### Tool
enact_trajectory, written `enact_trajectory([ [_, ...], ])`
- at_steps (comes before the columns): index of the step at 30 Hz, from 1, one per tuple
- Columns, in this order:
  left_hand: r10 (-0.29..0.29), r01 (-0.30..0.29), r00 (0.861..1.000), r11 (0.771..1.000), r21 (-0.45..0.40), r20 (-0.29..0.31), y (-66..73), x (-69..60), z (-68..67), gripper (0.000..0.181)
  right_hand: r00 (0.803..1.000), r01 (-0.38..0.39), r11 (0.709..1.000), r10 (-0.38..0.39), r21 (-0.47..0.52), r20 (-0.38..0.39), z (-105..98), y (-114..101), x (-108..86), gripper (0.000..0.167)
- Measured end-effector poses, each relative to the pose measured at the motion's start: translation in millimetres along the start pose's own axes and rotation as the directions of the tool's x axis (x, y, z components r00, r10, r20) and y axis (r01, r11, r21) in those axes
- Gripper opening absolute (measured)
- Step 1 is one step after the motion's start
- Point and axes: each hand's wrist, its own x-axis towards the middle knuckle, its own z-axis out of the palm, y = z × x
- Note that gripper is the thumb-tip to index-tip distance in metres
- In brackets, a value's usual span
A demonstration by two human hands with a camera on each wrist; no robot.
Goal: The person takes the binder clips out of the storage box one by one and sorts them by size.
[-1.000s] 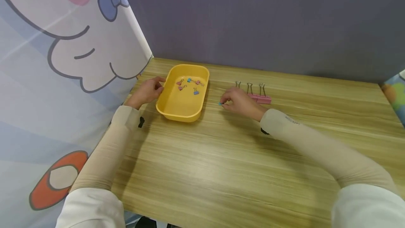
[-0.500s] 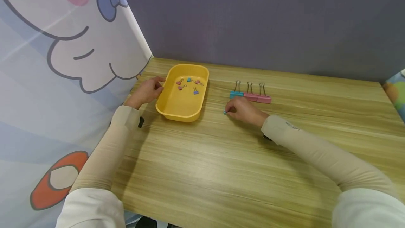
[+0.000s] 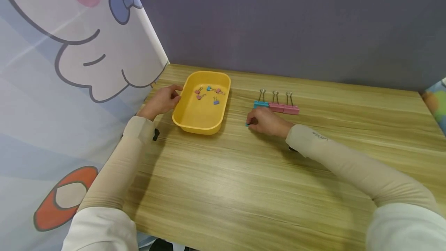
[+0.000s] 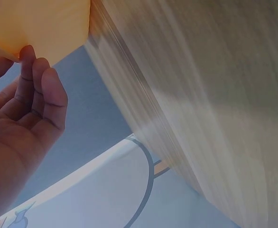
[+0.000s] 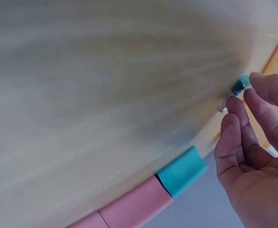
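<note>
On the table point(image 3: 209, 185), the yellow tray point(image 3: 198, 118) sits to the left with its long side running away from you, and your left hand point(image 3: 162, 101) pinches its left rim between thumb and fingers. Right of it, one big blue clip point(image 3: 261, 104) and two big pink clips point(image 3: 283, 109) stand in a row whose long axis runs left to right. Your right hand point(image 3: 266, 120), the nearer one, is on your side of that row, thumb and forefinger gripping the small blue clip point(image 5: 241, 84); it lies at the hand's left tip, between tray and row sideways, though you cannot tell its own long axis or whether it touches the wood. Compared with a second ago, your right hand is closer to you and the big blue clip's body is uncovered, while your left hand and the tray match
</note>
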Motion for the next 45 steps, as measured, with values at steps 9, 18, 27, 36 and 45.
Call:
enact_trajectory([
  [9, -0.007, 0.007, 1.000, 1.000, -0.003, -0.004, 1.0, -0.6, -0.2, 0.041, 0.999, -0.016, 0.999, 0.014, -0.046, -0.034, -27.8, -9.0, 15.7, 0.008],
  [18, -0.010, 0.010, 1.000, 1.000, -0.009, -0.002, 2.0, 0.2, 1.1, 0.041, 0.998, 0.000, 0.997, -0.005, -0.074, -0.064, -43.9, -27.3, 33.0, 0.013],
  [27, -0.013, 0.013, 1.000, 1.000, -0.001, -0.009, 4.4, -0.6, 2.4, 0.041, 0.991, -0.002, 1.000, 0.000, -0.015, -0.131, -42.2, -39.8, 58.4, 0.014],
  [36, -0.021, 0.021, 1.000, 1.000, -0.007, -0.003, 8.6, 0.7, 4.0, 0.042, 0.991, 0.007, 1.000, -0.004, 0.023, -0.135, -38.8, -42.5, 82.7, 0.014],
  [45, -0.005, 0.005, 1.000, 1.000, -0.016, -0.010, 11.2, 2.8, 7.2, 0.041, 0.998, -0.020, 1.000, 0.021, 0.003, -0.055, -32.2, -39.9, 102.7, 0.019],
])
